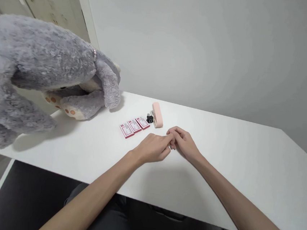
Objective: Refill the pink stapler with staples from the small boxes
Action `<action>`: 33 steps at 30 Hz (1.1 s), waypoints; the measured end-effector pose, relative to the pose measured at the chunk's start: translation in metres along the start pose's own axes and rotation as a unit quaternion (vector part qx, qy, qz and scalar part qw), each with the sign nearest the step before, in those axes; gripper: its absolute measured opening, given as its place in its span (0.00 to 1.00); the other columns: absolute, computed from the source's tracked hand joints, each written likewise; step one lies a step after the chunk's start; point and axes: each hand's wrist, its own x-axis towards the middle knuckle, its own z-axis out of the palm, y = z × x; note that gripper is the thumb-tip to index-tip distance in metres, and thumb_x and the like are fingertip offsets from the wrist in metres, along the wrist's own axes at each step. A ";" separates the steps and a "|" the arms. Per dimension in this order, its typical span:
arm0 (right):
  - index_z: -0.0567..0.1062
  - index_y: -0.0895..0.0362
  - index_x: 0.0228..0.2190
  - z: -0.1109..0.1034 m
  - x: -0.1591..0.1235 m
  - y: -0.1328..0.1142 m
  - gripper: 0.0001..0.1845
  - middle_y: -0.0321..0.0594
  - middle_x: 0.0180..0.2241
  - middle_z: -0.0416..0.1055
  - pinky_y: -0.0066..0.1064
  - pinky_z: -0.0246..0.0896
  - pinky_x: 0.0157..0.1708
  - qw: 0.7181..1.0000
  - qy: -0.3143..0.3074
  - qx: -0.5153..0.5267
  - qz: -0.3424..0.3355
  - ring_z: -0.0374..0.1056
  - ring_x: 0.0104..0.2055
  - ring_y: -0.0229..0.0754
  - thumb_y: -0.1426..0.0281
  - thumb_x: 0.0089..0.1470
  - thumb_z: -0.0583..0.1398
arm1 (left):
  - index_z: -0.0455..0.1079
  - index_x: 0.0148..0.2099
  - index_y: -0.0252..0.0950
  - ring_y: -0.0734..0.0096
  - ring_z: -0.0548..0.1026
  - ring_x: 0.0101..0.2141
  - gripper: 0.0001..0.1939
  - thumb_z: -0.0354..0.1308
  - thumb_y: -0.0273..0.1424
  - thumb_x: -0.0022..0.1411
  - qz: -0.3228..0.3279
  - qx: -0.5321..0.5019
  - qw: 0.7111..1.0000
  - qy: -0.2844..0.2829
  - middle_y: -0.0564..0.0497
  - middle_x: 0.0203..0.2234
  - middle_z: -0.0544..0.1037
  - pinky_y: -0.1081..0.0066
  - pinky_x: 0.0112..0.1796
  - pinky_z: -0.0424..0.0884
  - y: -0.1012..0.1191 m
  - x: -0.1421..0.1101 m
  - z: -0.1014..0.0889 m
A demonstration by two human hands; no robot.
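Both of my hands rest on the white table [236,152], meeting at the fingertips. My left hand [154,148] lies knuckles up with its fingers curled under, touching my right hand [184,143], whose fingers are drawn together. Whether anything is between the fingers I cannot see. Just beyond them lies a pink stapler [157,114] with a small black object [150,119] at its left side. Three small red and white boxes [134,126] lie in a row to the left of that.
A large grey plush toy [40,71] fills the left end of the table, its paws resting on the top. A plain wall stands behind the table. My dark trousers show below the near table edge.
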 end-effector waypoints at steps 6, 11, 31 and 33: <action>0.77 0.53 0.33 0.001 -0.001 -0.002 0.20 0.30 0.19 0.65 0.32 0.58 0.25 1.000 0.001 -0.001 0.005 0.61 0.22 0.38 0.49 0.63 0.64 | 0.68 0.49 0.39 0.63 0.80 0.29 0.10 0.49 0.27 0.67 -0.003 0.000 1.000 -0.003 0.51 0.35 0.84 0.65 0.31 0.69 0.000 0.000 -0.001; 0.78 0.53 0.33 0.001 -0.001 -0.004 0.18 0.30 0.19 0.65 0.31 0.57 0.26 1.000 -0.003 0.004 0.007 0.61 0.22 0.37 0.51 0.64 0.63 | 0.68 0.50 0.38 0.62 0.80 0.29 0.12 0.49 0.27 0.68 -0.007 -0.001 1.000 -0.012 0.50 0.35 0.84 0.65 0.32 0.70 0.000 0.000 -0.001; 0.78 0.53 0.33 0.002 -0.002 -0.004 0.19 0.31 0.19 0.65 0.32 0.57 0.26 1.000 -0.002 -0.006 0.004 0.61 0.22 0.39 0.50 0.65 0.63 | 0.66 0.49 0.39 0.62 0.81 0.30 0.09 0.49 0.27 0.68 -0.003 0.005 1.000 -0.005 0.51 0.36 0.84 0.65 0.30 0.68 0.001 0.000 -0.001; 0.78 0.53 0.33 0.002 -0.002 -0.005 0.19 0.31 0.19 0.65 0.32 0.57 0.26 1.000 -0.002 -0.004 0.006 0.61 0.22 0.39 0.50 0.64 0.63 | 0.66 0.49 0.39 0.62 0.81 0.29 0.09 0.49 0.27 0.68 -0.004 0.008 1.000 -0.005 0.51 0.36 0.84 0.65 0.30 0.69 0.001 0.000 -0.001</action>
